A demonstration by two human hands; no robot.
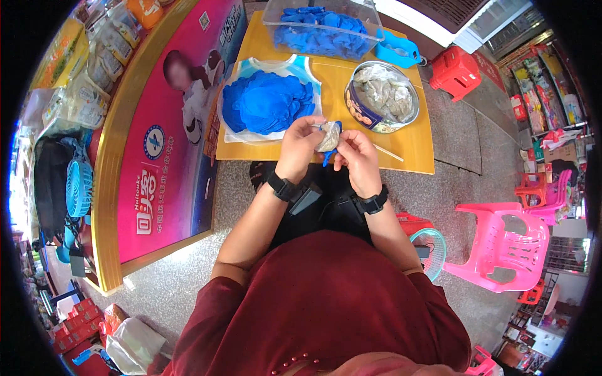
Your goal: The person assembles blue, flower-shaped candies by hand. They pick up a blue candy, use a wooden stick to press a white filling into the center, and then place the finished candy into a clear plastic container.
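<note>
A small grey-beige wad [328,138] with blue fabric at its edge is held up between my hands, just over the table's front edge. My left hand [300,147] pinches it from the left. From the other side my right hand [356,160] is closed on its blue fabric [329,156], part of which hangs below. Beyond my left hand, a heap of blue fabric pieces [268,101] lies on a white and light-blue cloth [305,70]. Right of my hands stands a round tin [360,113] filled with similar grey-beige crumpled pieces [384,88].
On the yellow table [417,150], a clear plastic bin [269,22] of blue pieces and a blue basket [407,56] stand at the back. A thin white stick [389,152] lies near the tin. A pink-panelled counter [157,188] borders the left; a pink chair [501,247] stands right.
</note>
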